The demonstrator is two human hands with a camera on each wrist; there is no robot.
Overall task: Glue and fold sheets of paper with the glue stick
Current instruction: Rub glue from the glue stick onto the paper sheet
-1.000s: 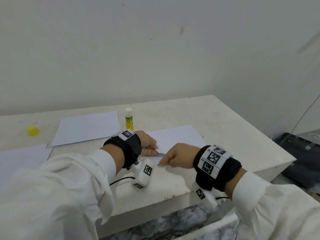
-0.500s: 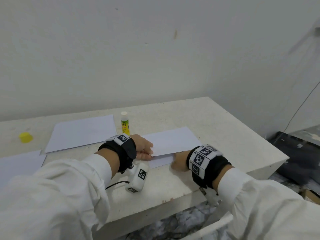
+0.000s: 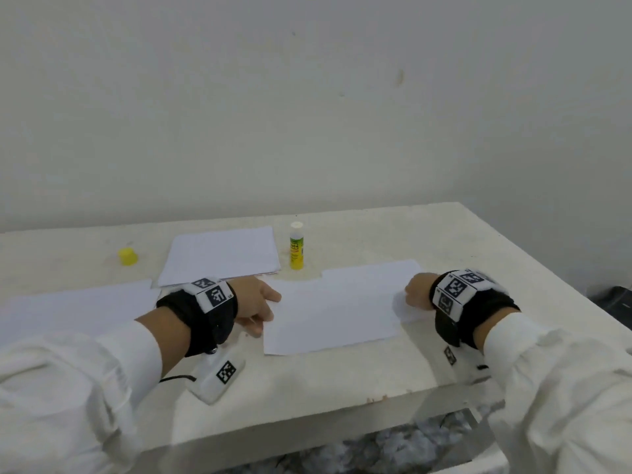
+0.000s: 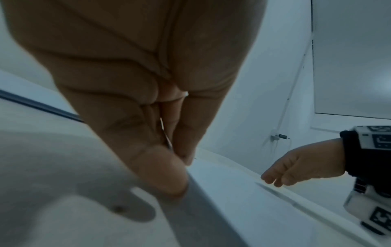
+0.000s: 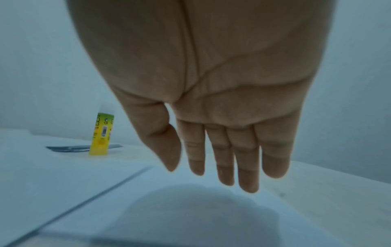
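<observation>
A folded white sheet (image 3: 335, 309) lies on the table in front of me. My left hand (image 3: 270, 313) presses straight fingers onto its left edge; in the left wrist view the fingertips (image 4: 169, 180) bear down on that edge. My right hand (image 3: 410, 295) is at the sheet's right end, fingers (image 5: 247, 167) straight and held together just over the paper (image 5: 63, 183), holding nothing. The glue stick (image 3: 296, 246) stands upright behind the sheet, also visible in the right wrist view as the glue stick (image 5: 102, 133). Its yellow cap (image 3: 128, 256) lies apart at the far left.
A stack of white paper (image 3: 222, 254) lies behind my left hand, and another sheet (image 3: 75, 309) lies at the left. The table (image 3: 342, 381) ends close in front of me and at the right, where a dark object (image 3: 615, 302) sits lower down.
My right hand has slid rightward along the folded sheet from its middle to its right end. The left hand has stayed at the left edge.
</observation>
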